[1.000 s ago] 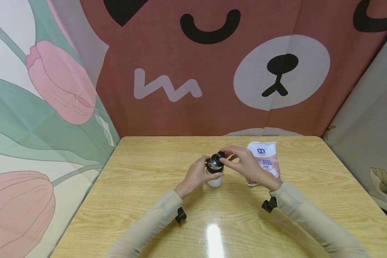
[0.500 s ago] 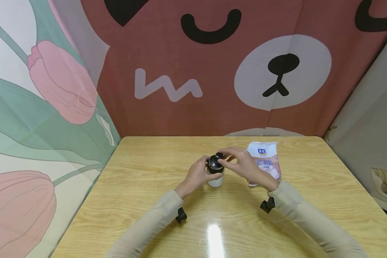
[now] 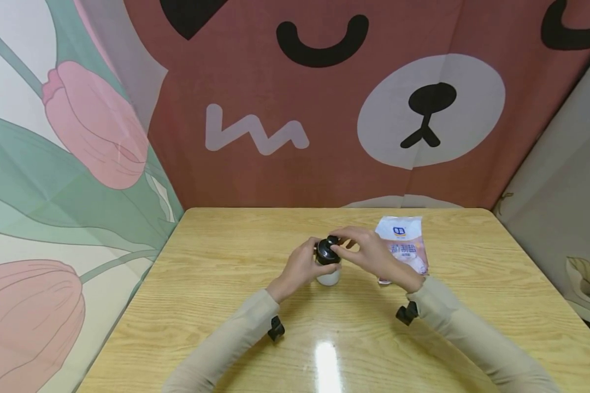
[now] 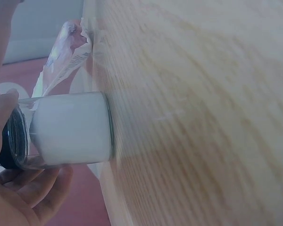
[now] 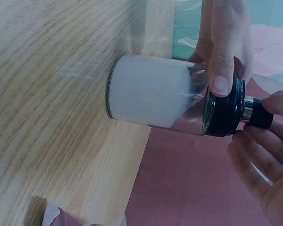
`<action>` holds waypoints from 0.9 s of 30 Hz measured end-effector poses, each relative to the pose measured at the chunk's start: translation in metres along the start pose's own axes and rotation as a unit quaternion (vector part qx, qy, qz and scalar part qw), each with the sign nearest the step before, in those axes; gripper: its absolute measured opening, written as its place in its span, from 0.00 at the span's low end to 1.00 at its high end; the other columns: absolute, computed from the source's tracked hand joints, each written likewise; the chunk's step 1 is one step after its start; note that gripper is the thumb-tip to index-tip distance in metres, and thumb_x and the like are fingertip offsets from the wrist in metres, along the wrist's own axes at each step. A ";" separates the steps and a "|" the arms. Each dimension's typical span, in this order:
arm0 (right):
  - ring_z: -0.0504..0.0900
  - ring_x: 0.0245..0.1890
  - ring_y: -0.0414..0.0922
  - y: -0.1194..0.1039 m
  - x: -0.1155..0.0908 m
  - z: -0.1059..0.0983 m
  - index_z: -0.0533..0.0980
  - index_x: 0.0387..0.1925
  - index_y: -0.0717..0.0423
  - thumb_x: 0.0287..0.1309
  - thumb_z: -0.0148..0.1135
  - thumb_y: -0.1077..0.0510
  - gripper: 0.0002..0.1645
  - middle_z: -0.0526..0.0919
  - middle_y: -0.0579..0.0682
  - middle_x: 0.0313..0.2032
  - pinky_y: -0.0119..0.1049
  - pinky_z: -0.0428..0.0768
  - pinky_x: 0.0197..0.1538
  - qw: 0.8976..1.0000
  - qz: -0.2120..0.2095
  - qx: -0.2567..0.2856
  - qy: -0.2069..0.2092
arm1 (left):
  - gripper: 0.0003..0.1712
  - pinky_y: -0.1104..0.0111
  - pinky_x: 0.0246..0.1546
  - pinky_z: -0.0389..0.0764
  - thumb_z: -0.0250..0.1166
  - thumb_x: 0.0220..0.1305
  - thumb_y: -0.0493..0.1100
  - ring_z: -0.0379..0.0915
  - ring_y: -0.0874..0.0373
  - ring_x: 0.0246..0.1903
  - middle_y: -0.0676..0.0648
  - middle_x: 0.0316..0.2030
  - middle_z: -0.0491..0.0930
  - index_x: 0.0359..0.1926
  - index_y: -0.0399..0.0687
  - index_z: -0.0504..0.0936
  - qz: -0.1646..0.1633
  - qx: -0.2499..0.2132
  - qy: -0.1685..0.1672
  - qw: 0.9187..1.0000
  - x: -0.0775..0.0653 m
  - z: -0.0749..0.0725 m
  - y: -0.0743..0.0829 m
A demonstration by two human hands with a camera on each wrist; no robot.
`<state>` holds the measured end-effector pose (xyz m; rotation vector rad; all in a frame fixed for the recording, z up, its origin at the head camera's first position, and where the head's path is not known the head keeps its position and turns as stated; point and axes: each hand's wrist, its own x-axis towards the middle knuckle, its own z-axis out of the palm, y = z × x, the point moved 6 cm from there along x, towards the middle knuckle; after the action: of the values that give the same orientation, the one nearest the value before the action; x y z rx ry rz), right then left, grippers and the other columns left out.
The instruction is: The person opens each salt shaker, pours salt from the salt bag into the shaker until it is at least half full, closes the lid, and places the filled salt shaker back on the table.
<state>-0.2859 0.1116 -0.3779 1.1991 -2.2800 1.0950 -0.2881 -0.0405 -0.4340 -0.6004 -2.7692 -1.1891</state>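
Note:
A clear glass jar (image 4: 73, 129), filled most of the way with something white, stands upright on the table. Around its black collar (image 5: 221, 110) curl the thumb and fingers of my left hand (image 3: 300, 265). A black lid (image 3: 324, 252) sits in the collar, topped by a knob (image 5: 260, 115) with a silver stem. My right hand (image 3: 369, 248) pinches that knob between thumb and fingers from the right. Behind the right wrist lies a pink and white salt bag (image 3: 400, 245), partly covered by the hand.
The wooden table (image 3: 216, 311) ends at a back edge against a red cloth (image 3: 255, 180) with an animal face. A flowered cloth (image 3: 34, 224) hangs on the left. Small black cameras (image 3: 276, 328) sit on both wrists.
My right hand has lowered the lid from a raised, tilted position down into the collar, moving slightly down and left. The left hand has stayed in place on the jar.

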 end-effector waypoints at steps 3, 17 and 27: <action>0.84 0.36 0.47 -0.002 0.001 0.000 0.81 0.50 0.61 0.58 0.70 0.64 0.18 0.86 0.51 0.40 0.37 0.84 0.34 1.000 -0.012 -0.006 0.001 | 0.40 0.65 0.45 0.80 0.76 0.54 0.57 0.77 0.57 0.46 0.43 0.51 0.80 0.59 0.39 0.72 0.000 0.001 0.000 1.000 0.000 0.000 0.000; 0.83 0.39 0.43 -0.003 0.004 0.004 0.81 0.52 0.63 0.62 0.67 0.63 0.16 0.84 0.50 0.40 0.38 0.85 0.34 1.000 -0.001 -0.002 -0.030 | 0.42 0.69 0.43 0.81 0.74 0.56 0.60 0.78 0.57 0.47 0.44 0.53 0.79 0.63 0.41 0.70 -0.008 0.005 -0.011 1.000 -0.001 0.003 0.000; 0.84 0.36 0.41 -0.007 0.006 0.005 0.81 0.50 0.63 0.63 0.67 0.62 0.15 0.84 0.51 0.40 0.36 0.85 0.34 0.999 -0.009 -0.028 -0.044 | 0.41 0.70 0.43 0.81 0.74 0.56 0.58 0.78 0.57 0.47 0.43 0.53 0.78 0.62 0.41 0.70 0.002 -0.001 -0.007 1.000 -0.001 0.002 0.001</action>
<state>-0.2837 0.1020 -0.3748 1.2659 -2.3452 0.9831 -0.2871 -0.0388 -0.4353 -0.6175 -2.7781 -1.1904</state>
